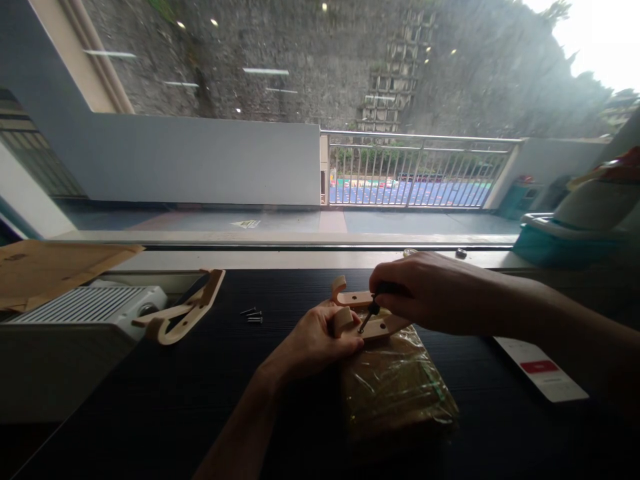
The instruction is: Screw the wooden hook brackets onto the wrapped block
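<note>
My left hand (pixel 320 333) is closed around the curved end of a pale wooden bracket (pixel 377 327) with dark holes along it. Gripped in my right hand (pixel 415 290) is a screwdriver (pixel 369 317), its dark handle mostly hidden by the fingers. Its shaft slants down to the left, and the tip meets the bracket beside my left thumb. The bracket lies over the far end of a package wrapped in shiny clear film (pixel 400 387). Left of my hand, several loose screws (pixel 254 315) rest on the dark table (pixel 200 400).
Another wooden bracket piece (pixel 187 313) leans by a white slatted box (pixel 95 310) at the left. Brown cardboard (pixel 60 263) lies on that box. A white card with a red bar (pixel 543 370) is at the right. Beyond the table runs a window sill (pixel 300 260); a teal bin (pixel 560 240) stands far right.
</note>
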`<state>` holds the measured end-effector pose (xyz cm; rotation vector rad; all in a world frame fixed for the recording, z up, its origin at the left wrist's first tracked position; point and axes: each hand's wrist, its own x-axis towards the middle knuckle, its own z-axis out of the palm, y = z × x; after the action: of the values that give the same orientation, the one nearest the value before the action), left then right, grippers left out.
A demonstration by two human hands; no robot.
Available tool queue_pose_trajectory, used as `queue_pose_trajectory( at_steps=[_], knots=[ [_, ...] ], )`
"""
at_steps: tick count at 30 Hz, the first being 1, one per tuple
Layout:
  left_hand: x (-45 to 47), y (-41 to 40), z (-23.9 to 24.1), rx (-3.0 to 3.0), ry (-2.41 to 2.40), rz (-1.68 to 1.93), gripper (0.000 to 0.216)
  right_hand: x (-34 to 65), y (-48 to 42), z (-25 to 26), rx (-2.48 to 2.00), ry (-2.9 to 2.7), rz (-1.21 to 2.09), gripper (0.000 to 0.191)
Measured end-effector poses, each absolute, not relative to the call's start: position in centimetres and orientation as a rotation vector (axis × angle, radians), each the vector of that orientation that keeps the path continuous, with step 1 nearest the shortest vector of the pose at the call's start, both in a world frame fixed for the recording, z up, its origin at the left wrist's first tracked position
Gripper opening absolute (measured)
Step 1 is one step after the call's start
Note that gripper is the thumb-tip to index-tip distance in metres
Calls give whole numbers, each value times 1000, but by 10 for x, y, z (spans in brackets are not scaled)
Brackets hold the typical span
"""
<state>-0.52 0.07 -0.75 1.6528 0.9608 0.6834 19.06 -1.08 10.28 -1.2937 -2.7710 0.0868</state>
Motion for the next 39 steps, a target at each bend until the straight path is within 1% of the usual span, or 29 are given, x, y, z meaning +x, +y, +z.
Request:
queue_pose_trajectory(
  at_steps=[9, 16, 19, 24, 29, 33, 39],
  knots=[
    [-5, 2, -10, 1696, 953, 698, 13, 186, -13, 109, -1186, -2831, 141, 26],
    [-5, 1, -8, 1704, 1005, 729, 20, 183, -2, 110, -1257, -2822, 141, 22],
    [-6, 2, -7, 1730, 992, 733, 18, 178, -4, 111, -1203, -2847, 165, 20],
    [-6, 3, -8, 1762, 994, 708, 19, 173, -7, 111, -1176, -2874, 210, 23],
    [-6, 3, -10, 1793, 1027, 720, 22, 173, 3, 104, -1366, -2788, 85, 30],
    [-6, 4, -10, 1819, 1016, 720, 23, 173, 4, 111, -1380, -2841, 24, 31],
    [-5, 2, -7, 1813, 1009, 709, 24, 173, -1, 128, -1269, -2951, 213, 23]
  ],
)
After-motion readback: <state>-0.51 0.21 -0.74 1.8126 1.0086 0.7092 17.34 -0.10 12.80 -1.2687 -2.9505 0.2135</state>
